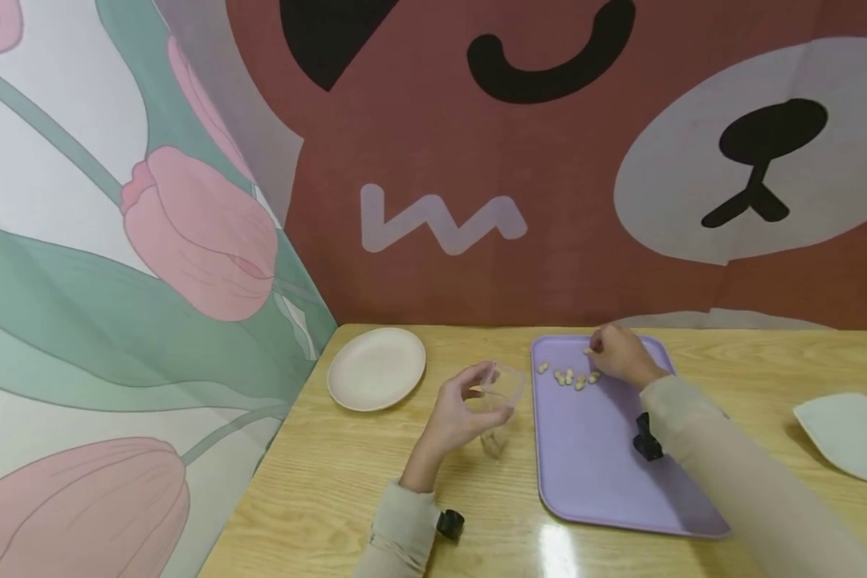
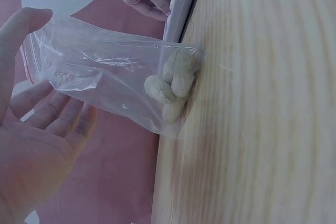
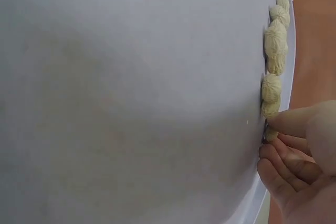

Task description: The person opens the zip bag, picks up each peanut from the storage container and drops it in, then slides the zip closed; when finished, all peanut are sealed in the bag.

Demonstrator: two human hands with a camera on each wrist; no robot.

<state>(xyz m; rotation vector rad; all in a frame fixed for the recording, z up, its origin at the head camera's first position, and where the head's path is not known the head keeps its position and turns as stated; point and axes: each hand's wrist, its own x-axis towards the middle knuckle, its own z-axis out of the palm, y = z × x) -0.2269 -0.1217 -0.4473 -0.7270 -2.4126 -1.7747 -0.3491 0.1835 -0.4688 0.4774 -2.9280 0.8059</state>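
Note:
My left hand (image 1: 457,413) holds a clear zip bag (image 2: 105,61) by its spread mouth, thumb on one side and fingers on the other. Several unshelled peanuts (image 2: 181,77) lie in the bag's bottom, close to the tabletop. At the far side of the purple tray (image 1: 585,466), my right hand (image 1: 621,357) pinches a peanut (image 3: 271,132) between thumb and fingers, mostly covered by the fingertips. More peanuts (image 1: 569,377) are scattered over the tray's far end, to the left of that hand.
A pale round plate (image 1: 376,369) sits at the table's back left corner. To the right of the tray lies a white flat-edged object (image 1: 848,437), partly cut off by the frame. Behind the wooden table (image 1: 318,498) stands a wall covering (image 1: 477,160) with a cartoon face.

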